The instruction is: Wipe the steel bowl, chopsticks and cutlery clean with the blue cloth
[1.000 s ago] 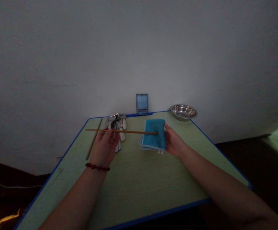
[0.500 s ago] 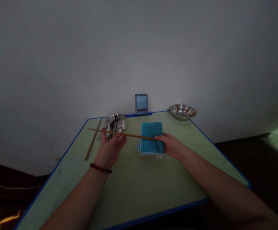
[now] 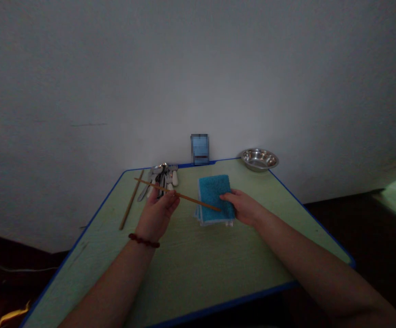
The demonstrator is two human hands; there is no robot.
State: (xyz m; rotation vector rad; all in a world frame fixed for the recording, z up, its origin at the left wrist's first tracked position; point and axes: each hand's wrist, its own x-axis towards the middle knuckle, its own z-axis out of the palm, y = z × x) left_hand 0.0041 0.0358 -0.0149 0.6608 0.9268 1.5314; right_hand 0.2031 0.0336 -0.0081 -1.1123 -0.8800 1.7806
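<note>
My left hand [image 3: 157, 215] has its fingers curled around a thin wooden chopstick [image 3: 177, 195], which slants across them toward the towel. The chopstick's near tip ends just short of my right hand [image 3: 243, 207]. That hand lies open on the right edge of a folded blue terry towel [image 3: 214, 199], its fingertips on the cloth. A second chopstick [image 3: 130, 201] lies on the table left of my left hand. Behind my left fingers is a bundle of white-handled metal cutlery [image 3: 164, 178], partly hidden by them.
The green table [image 3: 198, 259] has a blue edge and meets a white wall at the back. A steel bowl [image 3: 259, 160] sits at its back right corner. A blurred upright rectangular object [image 3: 200, 149] stands at the back edge. Dark floor lies beyond the sides.
The chopstick has swung from nearly level to a steeper slant, its far end now higher and closer to the cutlery. My left fingers have curled slightly. The towel and right hand have barely moved.
</note>
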